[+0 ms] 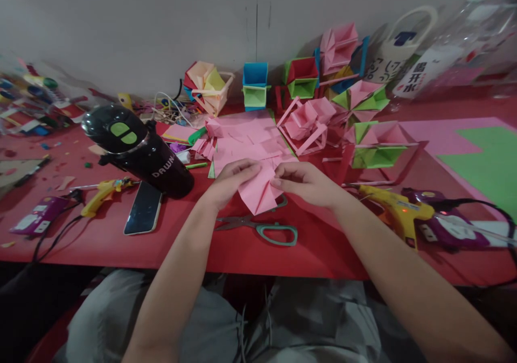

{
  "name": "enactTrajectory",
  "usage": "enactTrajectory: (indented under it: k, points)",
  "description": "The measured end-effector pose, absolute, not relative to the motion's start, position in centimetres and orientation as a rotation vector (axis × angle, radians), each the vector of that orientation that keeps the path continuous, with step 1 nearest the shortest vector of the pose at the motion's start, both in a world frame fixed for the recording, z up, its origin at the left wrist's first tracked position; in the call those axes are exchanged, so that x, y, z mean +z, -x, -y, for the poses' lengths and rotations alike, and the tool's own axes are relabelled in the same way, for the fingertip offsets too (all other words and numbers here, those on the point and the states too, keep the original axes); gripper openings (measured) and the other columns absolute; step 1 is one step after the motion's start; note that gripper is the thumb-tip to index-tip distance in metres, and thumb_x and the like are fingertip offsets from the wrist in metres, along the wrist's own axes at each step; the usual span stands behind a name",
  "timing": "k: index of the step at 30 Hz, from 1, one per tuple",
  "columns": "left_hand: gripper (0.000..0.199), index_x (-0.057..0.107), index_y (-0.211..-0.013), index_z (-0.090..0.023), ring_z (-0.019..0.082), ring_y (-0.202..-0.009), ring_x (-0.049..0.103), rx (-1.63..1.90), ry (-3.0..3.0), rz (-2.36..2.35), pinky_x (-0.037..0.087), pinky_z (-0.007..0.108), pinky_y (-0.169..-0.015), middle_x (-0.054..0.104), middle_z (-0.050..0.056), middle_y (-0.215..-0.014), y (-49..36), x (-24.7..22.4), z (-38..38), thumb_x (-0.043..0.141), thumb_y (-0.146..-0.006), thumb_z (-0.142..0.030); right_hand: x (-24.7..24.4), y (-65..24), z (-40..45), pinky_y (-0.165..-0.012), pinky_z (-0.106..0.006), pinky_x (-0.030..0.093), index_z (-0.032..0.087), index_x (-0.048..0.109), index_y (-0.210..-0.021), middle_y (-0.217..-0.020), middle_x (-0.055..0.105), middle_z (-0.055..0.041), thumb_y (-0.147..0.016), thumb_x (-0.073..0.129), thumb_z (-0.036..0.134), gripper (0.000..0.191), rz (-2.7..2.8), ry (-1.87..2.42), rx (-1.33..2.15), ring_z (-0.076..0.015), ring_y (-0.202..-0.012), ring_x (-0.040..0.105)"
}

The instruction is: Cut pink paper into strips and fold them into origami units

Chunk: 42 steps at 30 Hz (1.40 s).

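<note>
Both hands hold one creased sheet of pink paper (258, 193) over the red table. My left hand (236, 175) grips its left upper edge, thumb on top. My right hand (301, 180) pinches its right side between thumb and fingers. Fold lines run across the sheet, and its lower corner points toward me. Beneath it lie scissors (278, 234) with grey-green handles, partly covered by the paper, blades pointing left. Just behind the hands is a stack of pink paper (250, 131) with green edges showing under it.
A black bottle (161, 161) and a phone (143, 208) are on the left, near a yellow glue gun (103, 196). Another yellow glue gun (398, 209) lies right. Folded paper boxes (309, 118) line the wall side. Green paper (490, 158) and a clear plastic bottle (440, 56) are far right.
</note>
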State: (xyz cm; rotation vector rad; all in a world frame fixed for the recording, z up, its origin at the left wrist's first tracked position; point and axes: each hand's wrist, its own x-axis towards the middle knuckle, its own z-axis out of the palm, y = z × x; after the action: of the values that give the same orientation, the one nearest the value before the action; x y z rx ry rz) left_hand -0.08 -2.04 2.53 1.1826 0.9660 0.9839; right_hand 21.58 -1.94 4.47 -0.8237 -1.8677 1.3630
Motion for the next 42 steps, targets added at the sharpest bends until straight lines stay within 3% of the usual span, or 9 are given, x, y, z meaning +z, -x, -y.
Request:
enactTrajectory:
  k: [7,11,15,22,27,42]
  points:
    - [0.035,0.064,-0.084,-0.016,0.010,-0.070,0.059,1.057,-1.111,-0.981,0.046,0.021,-0.065,0.064,-0.001,-0.079,0.3,2.7,2.1,0.087,-0.068,-0.038,3.7,-21.6,1.3,-0.067,-0.031,0.044,0.018,0.066,-0.075,-0.071,0.061,-0.0011,-0.083,0.072,0.044,0.028,1.774,0.967,1.247,-0.0147,-0.067,0.054]
    - [0.040,0.063,-0.092,-0.016,0.009,-0.069,0.060,1.044,-1.165,-0.991,0.047,0.020,-0.064,0.065,-0.002,-0.077,0.4,2.6,2.0,0.088,-0.064,-0.030,3.0,-21.7,1.1,-0.066,-0.033,0.046,0.018,0.068,-0.077,-0.072,0.065,-0.0030,-0.083,0.073,0.045,0.029,1.691,1.030,1.142,-0.0157,-0.066,0.056]
    - [0.043,0.062,-0.099,-0.017,0.012,-0.076,0.065,0.996,-1.292,-0.971,0.053,0.025,-0.073,0.069,0.000,-0.086,0.3,2.5,2.1,0.087,-0.065,-0.024,3.0,-21.6,1.3,-0.064,-0.033,0.047,0.018,0.069,-0.078,-0.072,0.067,-0.0030,-0.083,0.073,0.042,0.025,1.712,1.022,1.029,-0.0159,-0.066,0.058]
    - [0.024,0.067,-0.083,-0.017,0.013,-0.076,0.064,1.239,-1.626,-1.065,0.053,0.024,-0.068,0.070,0.001,-0.083,-0.2,2.4,2.0,0.083,-0.066,-0.022,3.6,-21.3,2.1,-0.064,-0.031,0.045,0.021,0.069,-0.075,-0.073,0.065,-0.0004,-0.085,0.074,0.027,0.013,1.847,0.890,0.714,-0.0153,-0.068,0.057]
    - [0.014,0.071,-0.077,-0.016,0.013,-0.073,0.067,1.223,-1.624,-0.998,0.055,0.026,-0.071,0.073,0.002,-0.078,-0.4,2.4,2.1,0.082,-0.070,-0.021,3.3,-21.3,2.0,-0.070,-0.035,0.049,0.022,0.070,-0.080,-0.079,0.065,-0.0016,-0.085,0.073,0.024,0.006,1.880,0.803,0.609,-0.0175,-0.074,0.060]
    - [0.014,0.071,-0.078,-0.016,0.015,-0.075,0.069,1.191,-1.618,-0.964,0.056,0.027,-0.073,0.074,0.003,-0.080,-0.4,2.4,2.2,0.082,-0.071,-0.020,2.9,-21.3,1.9,-0.081,-0.037,0.053,0.024,0.074,-0.089,-0.091,0.065,-0.0034,-0.087,0.074,0.026,0.003,1.911,0.764,0.562,-0.0197,-0.086,0.064]
